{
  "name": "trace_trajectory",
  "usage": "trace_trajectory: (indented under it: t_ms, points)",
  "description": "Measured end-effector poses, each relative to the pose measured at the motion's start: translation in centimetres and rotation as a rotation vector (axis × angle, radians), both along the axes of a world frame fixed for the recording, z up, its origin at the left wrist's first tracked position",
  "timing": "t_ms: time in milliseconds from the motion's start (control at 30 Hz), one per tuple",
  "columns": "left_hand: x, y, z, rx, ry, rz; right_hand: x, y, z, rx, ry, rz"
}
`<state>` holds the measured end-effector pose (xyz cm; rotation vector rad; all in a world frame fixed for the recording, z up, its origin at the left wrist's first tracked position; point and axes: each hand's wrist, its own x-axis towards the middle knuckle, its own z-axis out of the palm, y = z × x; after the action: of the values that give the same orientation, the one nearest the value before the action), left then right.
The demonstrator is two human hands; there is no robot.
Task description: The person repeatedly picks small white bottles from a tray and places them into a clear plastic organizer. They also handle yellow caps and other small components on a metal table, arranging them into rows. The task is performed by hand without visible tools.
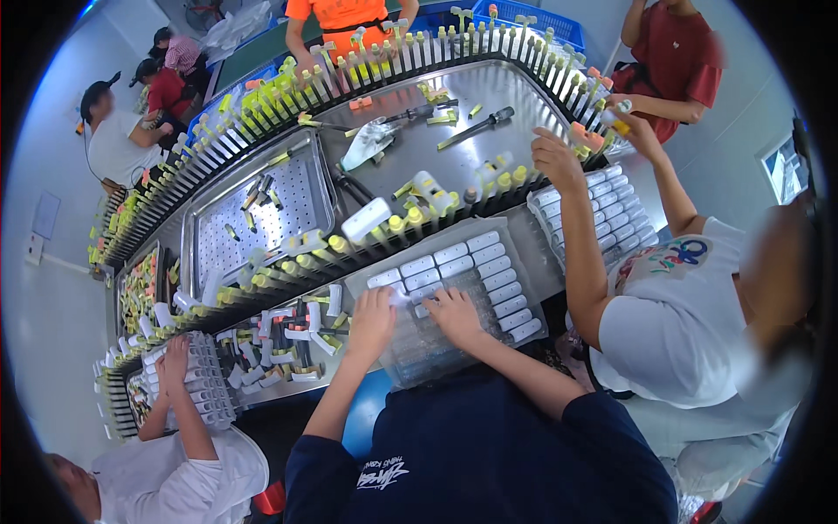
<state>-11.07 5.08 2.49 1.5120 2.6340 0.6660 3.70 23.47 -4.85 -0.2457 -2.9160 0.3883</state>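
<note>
A clear plastic tray (410, 360) lies in front of me, with white oblong casings (452, 253) along its far rows and down its right side. My left hand (374, 316) is over the tray's left part, its fingers bent around the edge of a white casing (399, 294). Over the middle, my right hand (456, 318) has its fingers apart, and the fingertips touch another white casing (422, 308) in the tray. The palms hide some of the cells beneath.
Beyond the tray runs a curved rack of upright holders (349, 258) with yellow-green tipped parts. Behind it is a metal table (515, 79). Loose white and yellow-green parts (292, 336) are heaped at left. Co-workers' hands (559, 162) work over a similar filled tray (602, 210) at right.
</note>
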Motion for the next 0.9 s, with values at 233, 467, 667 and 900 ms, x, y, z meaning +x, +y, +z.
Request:
trace_trajectory:
  t_ms: [233, 467, 667, 900]
  points:
    - [-6.4, 5.4, 15.3, 0.214, 0.370, -0.154, -1.5, 0.4, 0.6, 0.116, -0.023, 0.135]
    - [-10.4, 5.4, 15.6, 0.117, 0.324, -0.232, -0.5, 2.3, 11.0, -0.535, 0.093, -0.016]
    - [-9.5, 3.8, 12.5, 0.039, 0.312, -0.060, -4.3, 3.1, 19.6, -0.560, 0.370, -0.134]
    - [-9.2, -0.3, 9.2, 0.243, 0.342, 0.259, -14.3, 5.0, 21.3, 0.059, 0.558, 0.351]
